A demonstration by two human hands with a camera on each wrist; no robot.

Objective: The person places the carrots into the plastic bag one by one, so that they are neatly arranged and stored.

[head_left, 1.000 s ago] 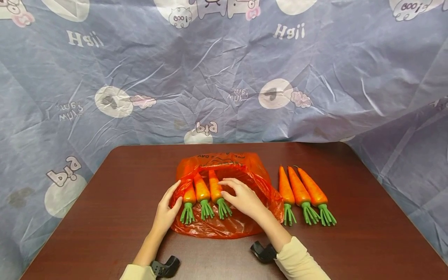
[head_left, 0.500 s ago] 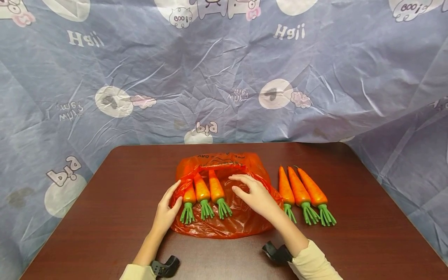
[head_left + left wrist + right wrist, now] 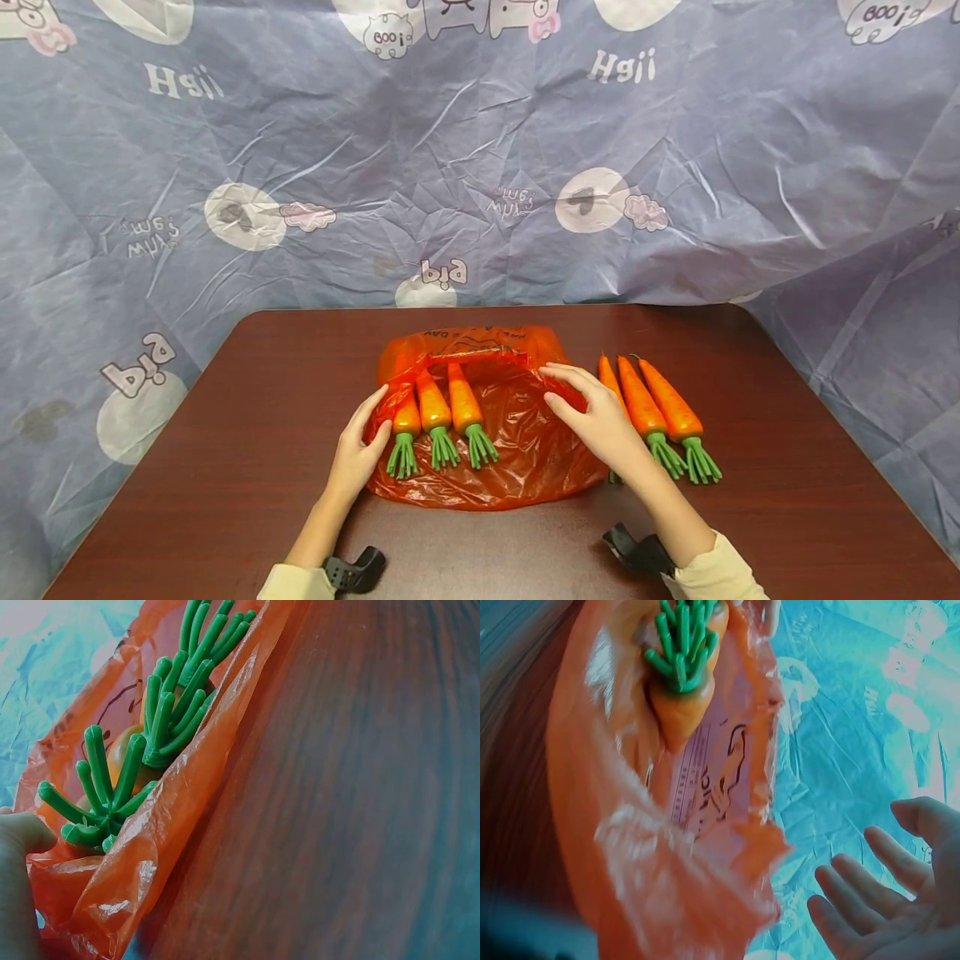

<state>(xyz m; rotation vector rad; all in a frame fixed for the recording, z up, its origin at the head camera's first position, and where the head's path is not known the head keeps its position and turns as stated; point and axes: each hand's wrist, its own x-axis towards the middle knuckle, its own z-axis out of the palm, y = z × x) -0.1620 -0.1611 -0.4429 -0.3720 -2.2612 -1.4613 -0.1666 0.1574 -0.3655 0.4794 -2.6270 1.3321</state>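
An orange-red plastic bag (image 3: 525, 450) lies mid-table, its mouth facing the person. Three carrots, one the right inner carrot (image 3: 465, 404), lie side by side in its left half, green stubs (image 3: 180, 712) toward the mouth. The left hand (image 3: 357, 446) rests at the bag's left edge, thumb and fingers apart, with bag film between them. At the bag's right edge hovers the right hand (image 3: 603, 421), fingers spread and holding nothing; in the right wrist view its palm (image 3: 900, 892) shows, apart from the film. It partly covers the nearest outer carrot (image 3: 611, 381).
Two more carrots, the middle carrot (image 3: 641, 400) and the right carrot (image 3: 671, 404), lie right of the bag on the brown table (image 3: 262, 433). A printed blue-grey cloth (image 3: 450, 167) hangs behind the table. Both wrists wear black camera mounts (image 3: 356, 571).
The right hand has left the rightmost carrot in the bag and moved right, across the bag's mouth to its right edge. The left hand and the carrots have stayed put.
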